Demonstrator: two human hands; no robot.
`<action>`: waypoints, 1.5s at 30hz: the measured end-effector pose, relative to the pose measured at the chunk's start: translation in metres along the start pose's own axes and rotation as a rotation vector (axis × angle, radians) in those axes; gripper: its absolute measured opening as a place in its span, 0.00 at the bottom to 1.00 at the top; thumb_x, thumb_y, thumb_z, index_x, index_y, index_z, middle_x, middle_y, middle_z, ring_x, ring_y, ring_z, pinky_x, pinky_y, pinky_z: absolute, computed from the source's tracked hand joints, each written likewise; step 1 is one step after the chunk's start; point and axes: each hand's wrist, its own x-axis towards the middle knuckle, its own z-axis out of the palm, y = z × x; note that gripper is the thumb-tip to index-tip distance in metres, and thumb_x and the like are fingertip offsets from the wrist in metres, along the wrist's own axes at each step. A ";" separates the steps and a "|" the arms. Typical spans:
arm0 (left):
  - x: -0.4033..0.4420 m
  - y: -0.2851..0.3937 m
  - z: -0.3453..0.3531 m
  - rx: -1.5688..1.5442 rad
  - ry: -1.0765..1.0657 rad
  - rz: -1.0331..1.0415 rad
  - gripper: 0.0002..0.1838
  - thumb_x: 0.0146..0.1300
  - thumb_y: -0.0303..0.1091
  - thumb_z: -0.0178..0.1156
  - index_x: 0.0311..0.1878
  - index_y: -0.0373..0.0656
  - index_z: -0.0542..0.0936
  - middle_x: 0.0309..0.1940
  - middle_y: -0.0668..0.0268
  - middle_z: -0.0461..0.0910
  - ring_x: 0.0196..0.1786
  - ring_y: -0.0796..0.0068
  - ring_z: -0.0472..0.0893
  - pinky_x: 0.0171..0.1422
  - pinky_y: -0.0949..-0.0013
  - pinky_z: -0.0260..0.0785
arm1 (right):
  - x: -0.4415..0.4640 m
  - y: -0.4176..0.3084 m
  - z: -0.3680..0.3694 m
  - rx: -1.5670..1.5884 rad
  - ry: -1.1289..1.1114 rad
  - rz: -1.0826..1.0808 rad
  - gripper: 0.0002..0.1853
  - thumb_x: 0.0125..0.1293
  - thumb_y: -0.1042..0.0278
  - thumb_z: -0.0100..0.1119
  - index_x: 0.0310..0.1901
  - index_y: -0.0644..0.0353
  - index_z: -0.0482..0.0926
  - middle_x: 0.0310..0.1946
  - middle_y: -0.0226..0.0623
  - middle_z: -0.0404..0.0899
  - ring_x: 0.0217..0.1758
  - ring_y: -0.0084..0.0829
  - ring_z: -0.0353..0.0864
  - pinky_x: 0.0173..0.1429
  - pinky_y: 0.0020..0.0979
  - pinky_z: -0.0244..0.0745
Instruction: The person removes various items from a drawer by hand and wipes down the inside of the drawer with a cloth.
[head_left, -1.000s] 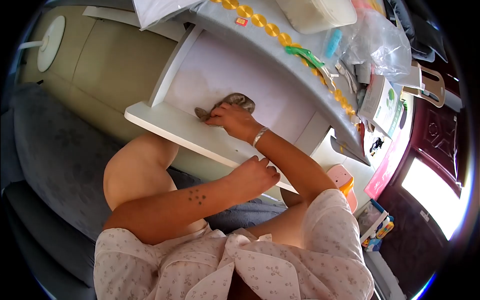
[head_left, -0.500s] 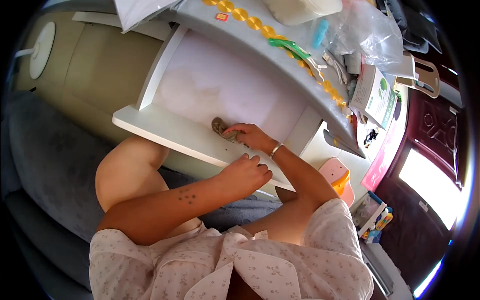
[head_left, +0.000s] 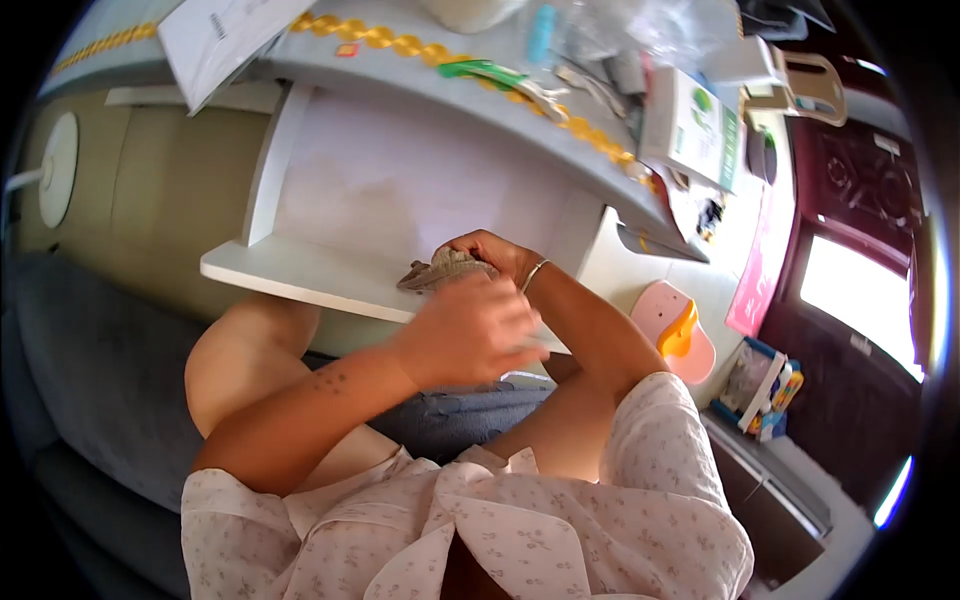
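Note:
A crumpled grey-brown cloth [head_left: 440, 270] is at the front panel of an open white drawer [head_left: 330, 279]. My right hand [head_left: 492, 255], with a bracelet at the wrist, is closed on the cloth from the far side. In front of it is my left hand [head_left: 478, 330], smeared by motion and covering part of the cloth and of the drawer edge. Whether its fingers touch the cloth I cannot make out. The pale drawer bottom [head_left: 400, 170] carries a faint darker patch.
Above the drawer, the grey tabletop [head_left: 390, 70] bears a green-handled item [head_left: 490, 72], a white-green box [head_left: 690, 125], clear plastic bags [head_left: 650, 35] and a hanging white sheet [head_left: 220, 45]. A pink-orange seat-like item [head_left: 668, 325] stands at the right, a grey sofa [head_left: 90, 370] at the left.
The cloth has been lifted off the drawer's front panel and bunched up in my right hand. My left hand has risen in front of it. The view has shifted slightly.

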 end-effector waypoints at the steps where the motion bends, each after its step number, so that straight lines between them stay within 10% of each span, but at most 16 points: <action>1: 0.011 -0.002 -0.009 -0.023 0.138 -0.069 0.07 0.61 0.37 0.64 0.33 0.44 0.81 0.31 0.67 0.78 0.34 0.70 0.77 0.43 0.67 0.71 | -0.012 0.001 0.000 -0.033 0.037 -0.046 0.12 0.62 0.70 0.48 0.41 0.65 0.80 0.32 0.34 0.82 0.29 0.26 0.80 0.39 0.29 0.80; 6: 0.037 -0.016 -0.035 -0.538 0.457 -0.706 0.14 0.74 0.37 0.49 0.39 0.37 0.78 0.35 0.68 0.80 0.37 0.79 0.75 0.46 0.72 0.70 | -0.072 0.013 0.008 0.311 -0.006 -0.249 0.13 0.63 0.69 0.48 0.41 0.67 0.80 0.36 0.45 0.84 0.37 0.35 0.86 0.46 0.37 0.84; 17: 0.021 -0.020 0.019 -0.522 -0.093 -0.819 0.17 0.74 0.42 0.48 0.43 0.39 0.80 0.34 0.68 0.80 0.38 0.79 0.77 0.43 0.72 0.70 | -0.268 0.060 -0.017 0.853 -0.062 -0.981 0.26 0.68 0.56 0.40 0.54 0.71 0.74 0.44 0.55 0.80 0.45 0.51 0.80 0.50 0.52 0.77; 20: 0.019 -0.025 0.029 -0.563 -0.147 -0.861 0.17 0.75 0.41 0.47 0.43 0.39 0.80 0.34 0.67 0.80 0.38 0.79 0.78 0.43 0.72 0.71 | -0.330 0.053 -0.043 0.518 -0.146 -1.268 0.26 0.70 0.56 0.38 0.56 0.70 0.73 0.49 0.51 0.80 0.51 0.44 0.81 0.58 0.45 0.77; 27: 0.034 -0.030 0.038 -0.605 -0.110 -0.968 0.08 0.71 0.31 0.54 0.43 0.37 0.79 0.34 0.68 0.78 0.38 0.79 0.77 0.44 0.73 0.71 | -0.395 -0.058 -0.179 0.432 0.482 -1.640 0.24 0.68 0.73 0.47 0.67 0.57 0.66 0.59 0.46 0.74 0.56 0.40 0.78 0.62 0.41 0.75; 33: 0.044 -0.036 0.033 -0.578 -0.084 -1.020 0.06 0.68 0.27 0.56 0.45 0.36 0.78 0.35 0.68 0.78 0.39 0.79 0.77 0.47 0.73 0.71 | -0.357 -0.158 -0.314 0.343 0.811 -1.660 0.34 0.53 0.86 0.55 0.65 0.69 0.65 0.44 0.40 0.76 0.42 0.32 0.76 0.48 0.31 0.75; 36: 0.051 -0.038 0.026 -0.576 -0.058 -1.030 0.06 0.68 0.27 0.56 0.45 0.36 0.78 0.35 0.67 0.78 0.39 0.78 0.77 0.48 0.73 0.71 | -0.340 -0.165 -0.329 -0.121 1.581 -1.098 0.20 0.52 0.76 0.66 0.48 0.68 0.76 0.40 0.39 0.81 0.37 0.30 0.80 0.47 0.30 0.76; 40: 0.052 -0.039 0.023 -0.547 -0.051 -1.047 0.06 0.67 0.27 0.58 0.45 0.36 0.79 0.36 0.67 0.79 0.39 0.78 0.77 0.48 0.73 0.71 | -0.333 -0.162 -0.337 -0.163 1.643 -1.238 0.28 0.45 0.58 0.79 0.44 0.66 0.78 0.35 0.36 0.81 0.33 0.26 0.78 0.36 0.29 0.74; 42: 0.047 -0.039 0.029 -0.450 -0.095 -1.013 0.06 0.66 0.27 0.59 0.44 0.37 0.79 0.36 0.67 0.79 0.39 0.78 0.78 0.47 0.73 0.72 | -0.343 -0.158 -0.348 -0.190 1.797 -1.041 0.35 0.40 0.50 0.80 0.46 0.68 0.80 0.40 0.43 0.82 0.42 0.30 0.80 0.47 0.33 0.76; 45: 0.053 -0.019 0.029 -0.244 -0.313 -0.761 0.07 0.61 0.26 0.62 0.42 0.37 0.80 0.37 0.63 0.80 0.40 0.72 0.80 0.46 0.71 0.73 | -0.355 -0.134 -0.320 0.125 1.510 -1.389 0.33 0.46 0.52 0.79 0.49 0.67 0.79 0.46 0.35 0.81 0.48 0.26 0.76 0.56 0.29 0.70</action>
